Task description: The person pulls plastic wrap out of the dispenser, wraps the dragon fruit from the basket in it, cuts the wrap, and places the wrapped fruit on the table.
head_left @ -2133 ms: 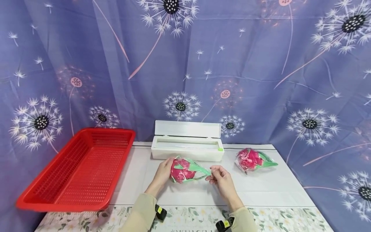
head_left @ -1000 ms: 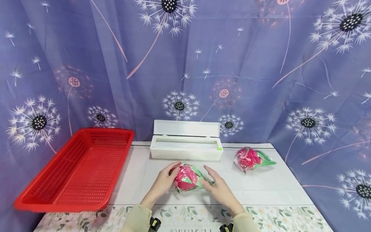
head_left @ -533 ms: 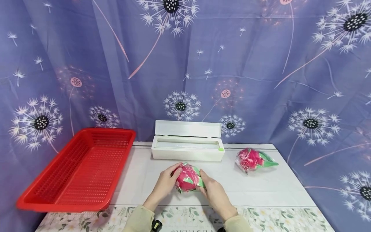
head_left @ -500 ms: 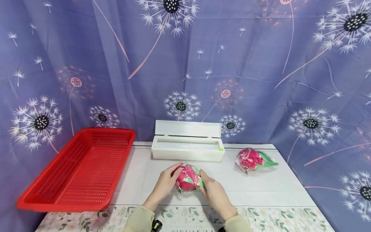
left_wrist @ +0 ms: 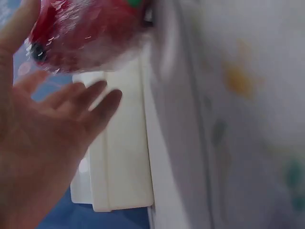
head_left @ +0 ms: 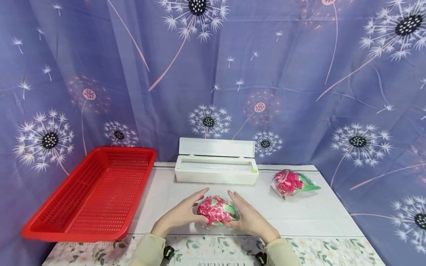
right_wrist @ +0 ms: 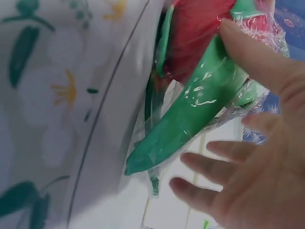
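Both hands, L (head_left: 181, 216) & R (head_left: 249, 218), cup the wrapped dragon fruit (head_left: 217, 211) w/ fingers fairly straight, low over the table (head_left: 299, 218) near its front edge. Best to press film flat evenly, tuck loose ends under, don't squeeze hard.

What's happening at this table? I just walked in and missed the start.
A person is cupping a plastic-wrapped pink and green dragon fruit between the left hand and right hand, fingers straight and spread against its sides. A second wrapped dragon fruit lies to the right. Behind sit a white wrap dispenser with its lid up and a red basket at the left.
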Tool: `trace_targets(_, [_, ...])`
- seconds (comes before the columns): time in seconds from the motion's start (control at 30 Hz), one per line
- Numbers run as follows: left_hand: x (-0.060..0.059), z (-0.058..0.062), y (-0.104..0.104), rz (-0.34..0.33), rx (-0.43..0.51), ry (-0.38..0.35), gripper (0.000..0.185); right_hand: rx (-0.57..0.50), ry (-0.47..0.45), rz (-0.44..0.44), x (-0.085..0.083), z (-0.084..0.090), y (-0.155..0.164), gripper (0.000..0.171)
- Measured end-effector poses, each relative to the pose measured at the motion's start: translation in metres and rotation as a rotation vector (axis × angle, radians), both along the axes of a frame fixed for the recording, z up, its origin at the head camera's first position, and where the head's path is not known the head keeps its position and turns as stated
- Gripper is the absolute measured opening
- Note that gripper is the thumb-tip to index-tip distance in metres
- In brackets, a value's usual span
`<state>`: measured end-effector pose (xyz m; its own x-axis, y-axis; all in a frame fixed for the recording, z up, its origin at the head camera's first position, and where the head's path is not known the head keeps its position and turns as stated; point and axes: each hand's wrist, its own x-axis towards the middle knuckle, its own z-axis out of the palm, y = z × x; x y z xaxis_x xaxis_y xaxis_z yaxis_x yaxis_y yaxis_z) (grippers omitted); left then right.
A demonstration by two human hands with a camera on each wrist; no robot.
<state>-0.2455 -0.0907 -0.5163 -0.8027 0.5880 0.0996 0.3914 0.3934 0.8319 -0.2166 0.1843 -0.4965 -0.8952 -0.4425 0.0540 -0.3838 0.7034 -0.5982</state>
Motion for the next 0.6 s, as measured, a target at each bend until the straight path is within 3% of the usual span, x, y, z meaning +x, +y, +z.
trace_targets(0.17, [0.001,-0.003,-0.001,-0.052,-0.034,-0.015,0.098,-0.094,-0.080,0.117,-0.007,0.004,-0.005,0.097])
trace_targets(0.37, [-0.002,-0.003,-0.003,0.015,0.083,-0.111,0.061,-0.310,-0.229,0.040,-0.020,0.008,-0.021,0.064])
trace_targets(0.6, [-0.004,-0.002,0.004,0.005,0.073,-0.138,0.054,-0.286,-0.267,0.055,-0.025,0.000,-0.033,0.066])
